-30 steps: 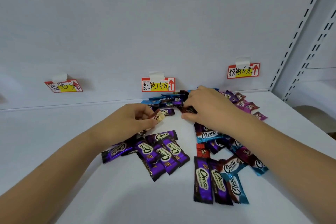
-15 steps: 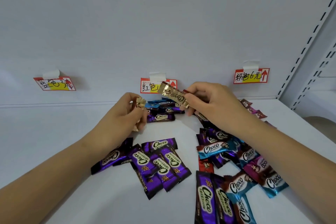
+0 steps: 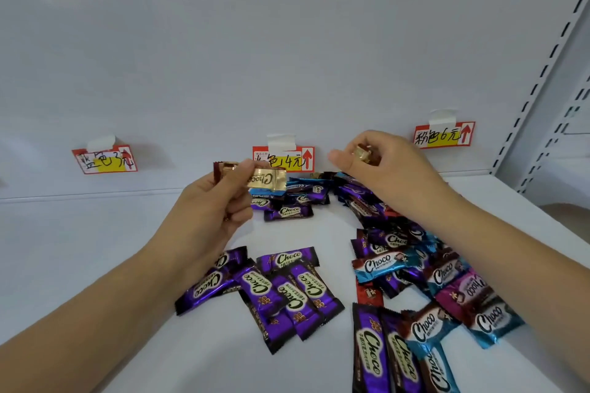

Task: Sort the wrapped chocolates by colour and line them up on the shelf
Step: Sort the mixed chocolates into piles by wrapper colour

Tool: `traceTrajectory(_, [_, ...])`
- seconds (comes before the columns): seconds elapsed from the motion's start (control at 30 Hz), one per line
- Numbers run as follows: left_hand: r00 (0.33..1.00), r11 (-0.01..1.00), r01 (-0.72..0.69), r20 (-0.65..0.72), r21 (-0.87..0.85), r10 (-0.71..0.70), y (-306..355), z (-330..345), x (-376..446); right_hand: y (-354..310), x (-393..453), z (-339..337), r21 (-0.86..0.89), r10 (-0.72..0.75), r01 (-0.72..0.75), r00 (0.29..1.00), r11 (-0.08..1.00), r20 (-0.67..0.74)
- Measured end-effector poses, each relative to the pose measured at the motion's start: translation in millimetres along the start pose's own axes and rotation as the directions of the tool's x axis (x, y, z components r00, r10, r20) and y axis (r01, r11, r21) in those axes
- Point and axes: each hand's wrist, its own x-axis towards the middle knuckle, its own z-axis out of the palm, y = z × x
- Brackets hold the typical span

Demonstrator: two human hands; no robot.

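Far left on the back wall, a blue price tag (image 3: 104, 159) is taped above the white shelf (image 3: 79, 249). Left hand (image 3: 207, 207) is raised over the shelf; a gold-wrapped Choco chocolate (image 3: 266, 179) is pinched between thumb and fingers. Purple chocolates (image 3: 271, 290) are grouped near centre, just below that hand. A red price tag (image 3: 284, 158) is seen far centre, with a small mixed heap just under it. Right hand (image 3: 383, 169) is held up; a second gold-wrapped chocolate (image 3: 364, 153) is gripped in curled fingers. A mixed pile (image 3: 431, 281) of blue, purple, pink and red lies right, unsorted. Pink price tag (image 3: 443, 135) far right. Step judged: gold pieces being picked out, sorting early. Next, a spot for gold must be chosen, since no gold tag is visible, and both pieces set down in line.
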Motion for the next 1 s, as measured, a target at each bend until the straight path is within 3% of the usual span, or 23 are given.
traceTrajectory(0.07, [1.0, 0.993, 0.018, -0.014, -0.115, -0.02, 4.2, -3.5, 4.5, 9.4, 5.8, -9.6, -0.102, 0.018, -0.024, 0.998, 0.995, -0.056])
traceTrajectory(0.23, [0.986, 0.976, 0.119, -0.09, -0.183, -0.137, 2.8, -5.5, 8.9, 23.2, 8.7, -10.5, -0.247, -0.011, 0.019, 0.999, 0.969, 0.03])
traceTrajectory(0.37, [0.97, 0.961, 0.188, -0.116, -0.202, -0.214, -2.8, -3.7, 8.5, 19.6, 5.4, -20.4, -0.418, -0.032, 0.151, 0.96, 0.896, 0.278])
traceTrajectory(0.43, [0.973, 0.971, 0.202, -0.084, -0.129, -0.214, -3.4, -1.6, 5.7, 21.5, 4.5, -21.7, -0.5, -0.002, 0.191, 0.935, 0.845, 0.354])
traceTrajectory(0.6, [0.983, 0.973, 0.145, 0.084, 0.181, -0.162, -5.3, 1.6, -1.5, 23.2, 6.9, -29.5, -0.673, 0.127, 0.13, 0.939, 0.729, 0.319])
traceTrajectory(0.7, [0.985, 0.948, 0.087, 0.116, 0.305, -0.128, -7.2, 4.8, -4.8, 16.3, 2.3, -32.2, -0.664, 0.164, 0.151, 0.907, 0.732, 0.387])
traceTrajectory(0.8, [0.987, 0.911, 0.03, 0.132, 0.412, -0.092, -7.3, 6.4, -7.3, 11.3, -0.9, -26.2, -0.582, 0.043, 0.253, 0.894, 0.773, 0.446])
traceTrajectory(0.93, [0.987, 0.88, -0.014, 0.15, 0.476, -0.066, -6.5, 5.9, -9.1, 9.0, -1.9, -17.7, -0.26, -0.029, 0.201, 0.839, 0.945, 0.544])
traceTrajectory(1.0, [0.988, 0.871, -0.034, 0.148, 0.49, -0.045, -6.5, 5.4, -9.4, 7.7, -1.9, -18.6, -0.109, -0.027, 0.093, 0.867, 0.99, 0.497])
